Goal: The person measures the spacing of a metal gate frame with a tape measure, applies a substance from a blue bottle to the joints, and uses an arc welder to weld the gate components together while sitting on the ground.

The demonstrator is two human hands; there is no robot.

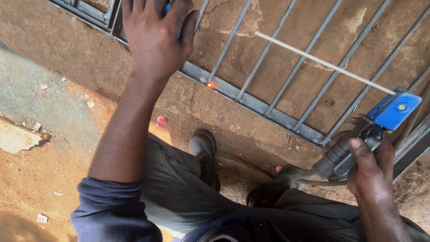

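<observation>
My right hand (pixel 374 163) grips a grey welding electrode holder (pixel 347 154) with a blue clamp head (pixel 396 110). A long white electrode rod (pixel 322 62) runs from the clamp up and left over the bars. My left hand (pixel 154 36) rests at the top on the metal frame, covering a small blue object that is mostly hidden. A grey steel grille (pixel 251 101) of thin parallel bars on a flat rail lies on the ground. A weld spot (pixel 209 84) glows orange on the rail, just below my left wrist.
The grille lies on cracked brown concrete and red dirt. My two dark boots (pixel 204 148) stand near the rail. A grey cable (pixel 320 182) leaves the holder. A small red scrap (pixel 161 120) and a broken slab piece (pixel 18 136) lie on the dirt at left.
</observation>
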